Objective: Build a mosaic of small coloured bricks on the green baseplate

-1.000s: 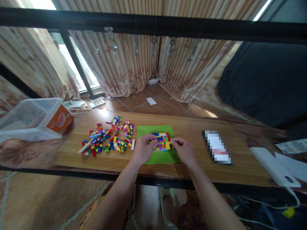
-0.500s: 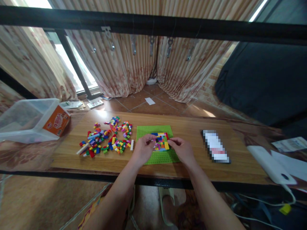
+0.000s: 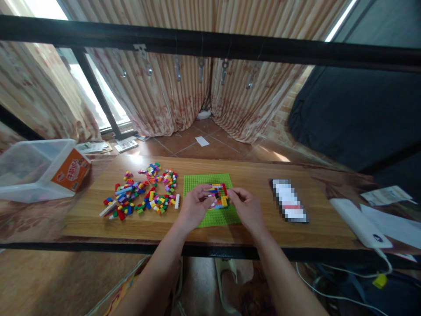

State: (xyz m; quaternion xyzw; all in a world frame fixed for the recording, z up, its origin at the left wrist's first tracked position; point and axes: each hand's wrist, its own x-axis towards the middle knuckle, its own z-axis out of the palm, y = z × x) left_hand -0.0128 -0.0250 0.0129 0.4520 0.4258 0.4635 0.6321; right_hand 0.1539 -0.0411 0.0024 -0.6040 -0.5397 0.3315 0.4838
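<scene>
A green studded baseplate (image 3: 191,179) lies on the wooden board, with a low build of toy bricks (image 3: 224,201) on it in red, yellow, blue and other colours. My left hand (image 3: 196,205) covers the build's left side, thumb and forefinger brought together over it. What that pinch holds is too small to make out. At the build's right edge is my right hand (image 3: 245,206), its thumb and fingertips pressed together beside a red brick (image 3: 225,189). Whether anything is between those fingertips is hidden.
Loose toy bricks (image 3: 153,198) are spread to the left, with a white brick (image 3: 177,201) near the baseplate. A clear plastic bin (image 3: 36,169) stands far left. Rightward lie a phone (image 3: 289,201) and a white power bank (image 3: 360,223) with a cable. A dark bar (image 3: 210,41) crosses above.
The camera view has shifted slightly, moving the board a little left. My right fingertips are slightly farther from the build's middle. My left hand stays over its left side.
</scene>
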